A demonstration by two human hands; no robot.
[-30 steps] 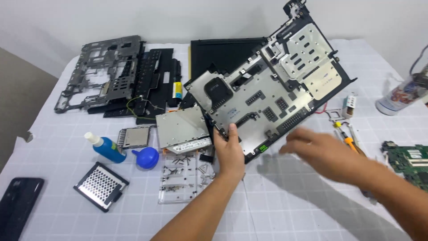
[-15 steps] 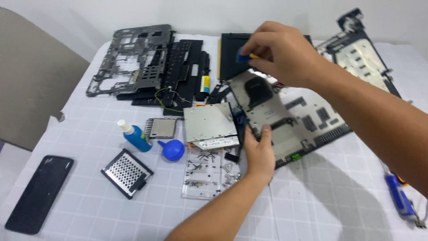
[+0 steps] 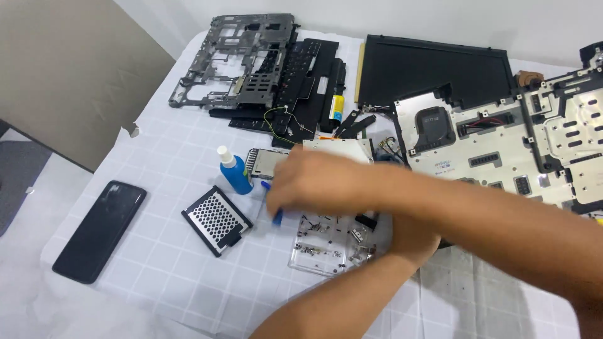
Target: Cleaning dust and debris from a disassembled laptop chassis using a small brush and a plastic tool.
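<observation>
My right hand point(image 3: 314, 182) reaches across to the left, shut on a small blue-handled tool point(image 3: 276, 217) whose end pokes out below the fingers. It hovers over the left edge of a clear plastic tray point(image 3: 320, 251) holding several small screws. My left hand point(image 3: 411, 242) lies under my right forearm, at the near edge of the opened laptop base point(image 3: 502, 157). Its fingers are hidden. The base lies with its silver metal plate and dark fan cover facing up.
A blue bottle with a white cap point(image 3: 235, 172), a perforated drive cover point(image 3: 217, 220) and a silver drive point(image 3: 267, 160) sit left of the tray. A black phone point(image 3: 100, 229) lies near the left edge. A grey frame point(image 3: 242, 59), keyboard point(image 3: 308, 81) and black panel point(image 3: 433, 69) lie behind.
My right hand has swung from above the laptop base down and left to the screw tray, carrying the blue tool. The base has dropped from tilted to lying flatter.
</observation>
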